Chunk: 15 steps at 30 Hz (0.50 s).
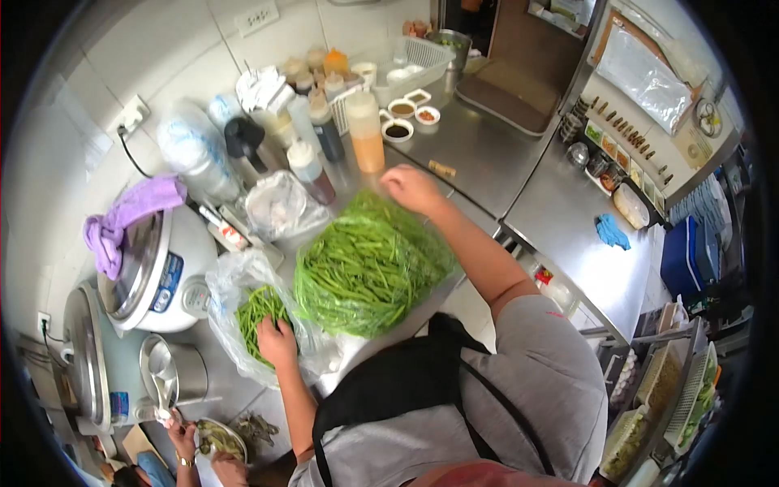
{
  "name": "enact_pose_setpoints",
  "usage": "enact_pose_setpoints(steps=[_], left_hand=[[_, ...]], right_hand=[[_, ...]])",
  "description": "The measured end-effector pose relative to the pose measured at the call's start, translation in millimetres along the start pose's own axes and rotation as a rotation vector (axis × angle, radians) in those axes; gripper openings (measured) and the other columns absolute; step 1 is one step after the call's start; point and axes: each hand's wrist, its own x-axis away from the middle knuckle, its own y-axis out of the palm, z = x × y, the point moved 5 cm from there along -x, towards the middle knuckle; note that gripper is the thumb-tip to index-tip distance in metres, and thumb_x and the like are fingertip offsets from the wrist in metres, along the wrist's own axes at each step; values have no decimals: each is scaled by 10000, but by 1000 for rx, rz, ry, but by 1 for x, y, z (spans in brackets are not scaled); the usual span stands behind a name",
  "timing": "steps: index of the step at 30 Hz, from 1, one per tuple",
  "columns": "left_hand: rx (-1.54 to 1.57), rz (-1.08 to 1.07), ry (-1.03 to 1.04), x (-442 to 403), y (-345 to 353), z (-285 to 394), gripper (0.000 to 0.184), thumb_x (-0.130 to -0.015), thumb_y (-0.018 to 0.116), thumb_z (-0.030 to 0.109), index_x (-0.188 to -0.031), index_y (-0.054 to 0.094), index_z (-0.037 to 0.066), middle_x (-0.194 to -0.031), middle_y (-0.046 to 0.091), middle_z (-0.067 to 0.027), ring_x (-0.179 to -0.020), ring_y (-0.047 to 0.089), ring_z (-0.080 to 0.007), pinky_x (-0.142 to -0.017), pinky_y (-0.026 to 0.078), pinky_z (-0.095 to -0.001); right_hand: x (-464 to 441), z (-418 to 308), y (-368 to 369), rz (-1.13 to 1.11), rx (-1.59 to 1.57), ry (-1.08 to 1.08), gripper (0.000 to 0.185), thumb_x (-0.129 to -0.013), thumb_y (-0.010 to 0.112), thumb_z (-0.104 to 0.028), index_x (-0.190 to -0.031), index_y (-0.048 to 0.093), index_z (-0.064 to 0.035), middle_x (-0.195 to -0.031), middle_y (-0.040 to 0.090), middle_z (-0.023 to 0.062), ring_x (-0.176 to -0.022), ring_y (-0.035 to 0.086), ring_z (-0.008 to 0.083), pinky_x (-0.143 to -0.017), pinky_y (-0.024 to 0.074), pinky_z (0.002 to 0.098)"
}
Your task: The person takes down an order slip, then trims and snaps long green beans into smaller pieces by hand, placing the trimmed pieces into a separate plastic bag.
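A large clear plastic bag point(438, 258) lies on the steel counter in front of me, packed with long green vegetable stems point(361, 264). My right hand point(412, 191) is at its far edge, fingers curled in and pinching the plastic. To the left, a smaller clear bag point(231, 284) stands open with thin cut green stems point(261, 312) inside. My left hand point(277, 342) reaches into this bag, its fingers bent around some of the stems; the fingertips are partly hidden among them.
Squeeze bottles point(367, 134), sauce bowls point(398, 130) and a white basket point(418, 61) stand at the back. Left are a rice cooker point(174, 272) with a purple cloth point(134, 215) and a metal pot point(191, 373). Another person's hands point(185, 438) work over a bowl at lower left.
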Motion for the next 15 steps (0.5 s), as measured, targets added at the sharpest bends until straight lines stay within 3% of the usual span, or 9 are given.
enact_pose_setpoints(steps=[3, 5, 8, 11, 15], left_hand=[[-1, -20, -29, 0, 3, -4, 283, -712, 547, 190, -938, 559, 20, -884, 551, -154, -788, 537, -336, -660, 434, -414], [5, -26, -55, -1, 4, -4, 298, -711, 553, 195, -951, 557, 18, -912, 554, -158, -811, 538, -337, -685, 434, -410], [-1, -26, -103, 3, 6, -9, 317, -718, 560, 207, -966, 552, 10, -950, 554, -168, -856, 530, -340, -733, 424, -400], [45, -103, -204, -2, 8, -8, 359, -733, 562, 220, -1009, 533, -8, -995, 544, -193, -913, 514, -345, -791, 400, -387], [89, -205, -314, -13, 1, 6, 454, -755, 549, 237, -1097, 470, -51, -1068, 496, -244, -976, 481, -359, -838, 375, -376]], right_hand=[[-8, 98, -25, 202, 363, 433, 346, -768, 514, -248, -1093, 503, -132, -1116, 467, 122, -1009, 473, 292, -823, 397, 413], [2, 139, -33, 213, 430, 654, 400, -767, 512, -276, -1141, 463, -143, -1133, 445, 123, -1010, 463, 320, -829, 391, 443], [15, 160, -42, 314, 557, 600, 342, -787, 468, -269, -1098, 499, -130, -1115, 449, 101, -1015, 455, 329, -813, 395, 459], [12, 182, -49, 117, 562, 510, 272, -807, 423, -263, -1010, 541, -124, -1088, 475, 101, -973, 485, 310, -793, 412, 429], [-6, 236, -54, 104, 377, 311, 230, -814, 404, -276, -838, 573, -122, -920, 573, 112, -858, 547, 268, -739, 439, 369]])
